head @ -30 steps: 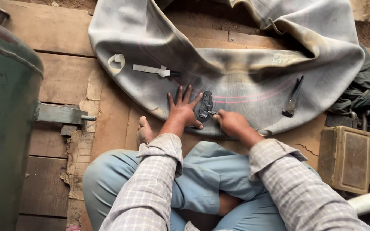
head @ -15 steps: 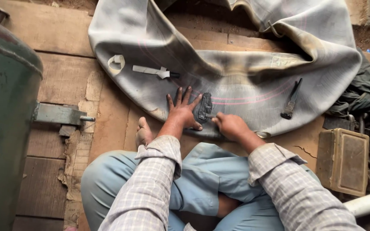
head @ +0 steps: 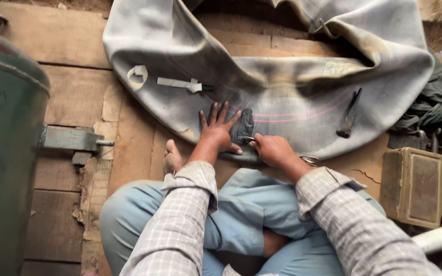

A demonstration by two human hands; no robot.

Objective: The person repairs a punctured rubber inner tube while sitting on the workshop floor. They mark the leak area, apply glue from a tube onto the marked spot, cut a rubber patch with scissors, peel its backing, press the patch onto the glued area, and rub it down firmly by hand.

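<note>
Dark rubber patch [head: 245, 125] lies on the grey inner tube [head: 292, 102], near its front edge. Left hand [head: 217, 134] pressed flat on the tube beside the patch, fingers spread, thumb touching the patch edge. Right hand [head: 273, 148] closed around a small metal tool [head: 247, 138], tip at the patch; tool type unclear, mostly hidden. Brush-like tool [head: 349, 115] rests on the tube, well to the right. Tube lies on a wooden plank floor [head: 78, 97].
</note>
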